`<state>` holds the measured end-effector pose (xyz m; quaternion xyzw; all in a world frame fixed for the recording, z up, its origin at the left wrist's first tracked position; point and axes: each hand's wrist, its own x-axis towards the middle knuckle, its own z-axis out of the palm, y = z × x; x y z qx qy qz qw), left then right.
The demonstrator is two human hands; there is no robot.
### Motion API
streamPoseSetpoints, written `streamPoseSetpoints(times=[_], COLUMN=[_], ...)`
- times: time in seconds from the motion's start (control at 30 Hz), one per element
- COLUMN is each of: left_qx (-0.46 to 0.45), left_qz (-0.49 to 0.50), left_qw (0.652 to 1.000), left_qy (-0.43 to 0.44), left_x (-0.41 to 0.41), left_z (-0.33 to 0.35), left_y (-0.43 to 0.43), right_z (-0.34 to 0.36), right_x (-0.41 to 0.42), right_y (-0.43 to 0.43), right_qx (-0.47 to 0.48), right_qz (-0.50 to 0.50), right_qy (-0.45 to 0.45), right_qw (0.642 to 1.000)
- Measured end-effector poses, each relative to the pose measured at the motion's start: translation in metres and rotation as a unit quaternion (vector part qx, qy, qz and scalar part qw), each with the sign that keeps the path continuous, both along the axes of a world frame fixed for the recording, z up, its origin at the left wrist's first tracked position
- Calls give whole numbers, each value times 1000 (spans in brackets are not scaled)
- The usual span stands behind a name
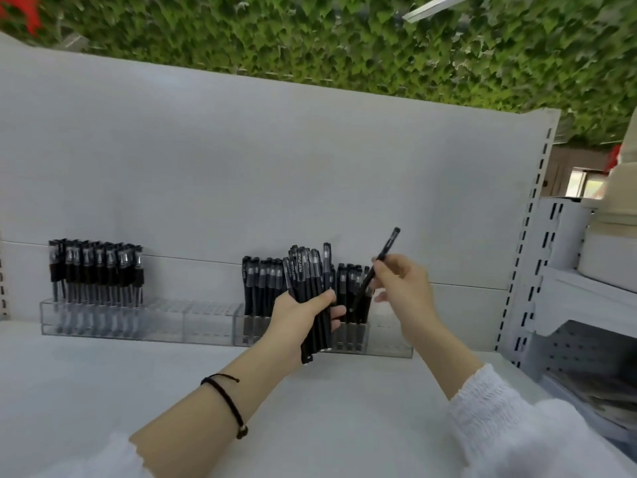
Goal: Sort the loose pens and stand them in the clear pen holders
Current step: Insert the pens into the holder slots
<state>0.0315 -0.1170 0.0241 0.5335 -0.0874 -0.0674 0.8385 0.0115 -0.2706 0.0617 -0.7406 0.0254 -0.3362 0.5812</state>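
- The left hand (303,315) is wrapped round a bundle of black pens (312,270), fingers curled tight about the barrels, caps up. It seems to serve as the stock to draw from, and it is held close in front of the holder so each pen has little way to travel.
- The right hand (400,288) pinches a single pen (387,248) between thumb and fingertips, with the other fingers loose. The pen leans with its cap up and to the right and its lower end pointing down at the right-hand holder (389,345). I judge it is being aimed at a free slot there.
- That holder sits at the back of the white shelf (103,391), against the back panel, with a row of standing pens (258,288) in it. Its right end looks unfilled.
- Further left, another clear holder (165,322) carries a separate batch of pens (96,270) that look different, which suggests sorting by type.
- Much of the bundle is not yet placed.
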Motion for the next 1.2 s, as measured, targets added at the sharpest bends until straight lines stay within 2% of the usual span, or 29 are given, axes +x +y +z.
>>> streamPoseSetpoints(times=[0.1,0.23,0.33,0.5,0.73,0.87,1.03,1.2], left_qx=[25,71,88,61,67,89,86,61], left_qz=[32,43,43,47,37,1,-6,3], left_qw=[998,995,994,996,995,995,995,997], left_qy=[-38,-52,-58,-48,-56,-37,-48,-40], left_x=[-1,2,7,12,7,6,4,7], left_z=[-3,-16,-22,-23,-24,-25,-31,-31], left_y=[-19,-19,-15,-20,-21,-21,-26,-23], right_z=[4,-5,-16,-27,-41,-45,-48,-40], right_x=[10,22,32,44,46,45,46,35], right_y=[-26,-45,-52,-56,-53,-53,-56,-54], right_qx=[-12,-45,-83,-132,-251,-233,-261,-230], right_qz=[-62,-94,-86,-44,-25,-33,-35,-83], right_qy=[-45,-47,-28,34,81,85,113,34], right_qw=[997,993,992,990,964,968,958,969])
